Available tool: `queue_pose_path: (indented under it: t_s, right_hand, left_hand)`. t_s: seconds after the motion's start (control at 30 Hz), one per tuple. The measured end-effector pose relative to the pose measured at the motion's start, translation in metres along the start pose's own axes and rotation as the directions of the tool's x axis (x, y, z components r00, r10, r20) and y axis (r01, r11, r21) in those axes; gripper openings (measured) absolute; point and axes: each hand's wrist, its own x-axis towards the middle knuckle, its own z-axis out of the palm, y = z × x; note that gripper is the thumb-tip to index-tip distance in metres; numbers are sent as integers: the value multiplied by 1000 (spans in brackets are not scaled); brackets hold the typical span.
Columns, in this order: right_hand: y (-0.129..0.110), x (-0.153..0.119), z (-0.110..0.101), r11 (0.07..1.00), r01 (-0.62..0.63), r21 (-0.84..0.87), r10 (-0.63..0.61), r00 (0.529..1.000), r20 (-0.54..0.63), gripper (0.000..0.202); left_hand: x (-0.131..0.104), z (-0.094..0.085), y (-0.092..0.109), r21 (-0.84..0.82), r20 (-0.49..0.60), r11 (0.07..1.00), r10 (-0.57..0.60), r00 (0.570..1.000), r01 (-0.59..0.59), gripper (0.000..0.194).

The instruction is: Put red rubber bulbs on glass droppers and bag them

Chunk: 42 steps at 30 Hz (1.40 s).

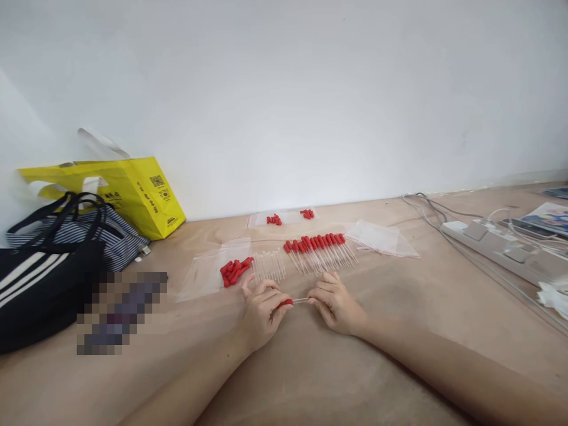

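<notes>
My left hand (262,310) pinches a red rubber bulb (286,303) at the end of a thin clear dropper tube (300,301). My right hand (336,303) holds the tube's other end, so both hands grip the same dropper low over the table. Just beyond my left hand lie a pile of loose red bulbs (234,271) and a bundle of bare clear tubes (268,264). A row of several assembled droppers with red bulbs (320,249) lies beyond my right hand.
Clear zip bags lie at left (207,273), right (382,238) and by the wall (287,218), the last holding red bulbs. A yellow bag (133,192) and black striped bags (48,266) stand at left. A white power strip (501,249) with cables sits at right.
</notes>
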Motion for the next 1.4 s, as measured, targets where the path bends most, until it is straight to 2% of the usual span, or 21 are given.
queue_pose_path:
  t_s: [0.2, 0.5, 0.57, 0.67, 0.77, 0.87, 0.97, 1.1, 1.3, 1.4]
  right_hand:
    - [1, 1, -3, 1000, -10, -7, 10, 998, 70, 24]
    - [-1, 5, -10, 986, 11, -169, 18, 986, 166, 17]
    - [-1, 6, -8, 982, -47, -181, 77, 984, 159, 16]
    - [4, 12, -1, 952, -248, -177, 261, 964, 53, 17]
    - [11, 26, 8, 883, -435, -174, 429, 900, -72, 16]
    - [16, 45, 20, 819, -532, -215, 511, 847, -146, 18]
    - [18, 62, 32, 773, -587, -241, 558, 810, -182, 16]
    - [20, 76, 42, 729, -631, -264, 602, 775, -190, 13]
    - [22, 83, 47, 710, -645, -284, 636, 760, -137, 13]
    - [19, 83, 47, 722, -628, -290, 618, 774, -136, 18]
  left_hand:
    - [1, -2, 0, 35, -8, 999, 21, 1000, -21, 13]
    - [5, -5, -8, 122, -4, 989, 91, 996, -90, 18]
    - [5, -6, -15, 178, -13, 984, 29, 999, -26, 18]
    - [2, -8, -30, 303, -55, 941, -141, 988, 151, 37]
    - [-1, -12, -46, 406, -104, 858, -299, 949, 315, 36]
    - [-3, -19, -59, 494, -152, 767, -388, 909, 410, 30]
    - [-4, -25, -67, 547, -163, 694, -461, 872, 469, 30]
    - [-4, -30, -74, 566, -152, 640, -539, 829, 520, 30]
    - [-3, -30, -78, 573, -187, 620, -537, 822, 536, 24]
    - [-2, -29, -79, 559, -221, 603, -553, 803, 569, 25]
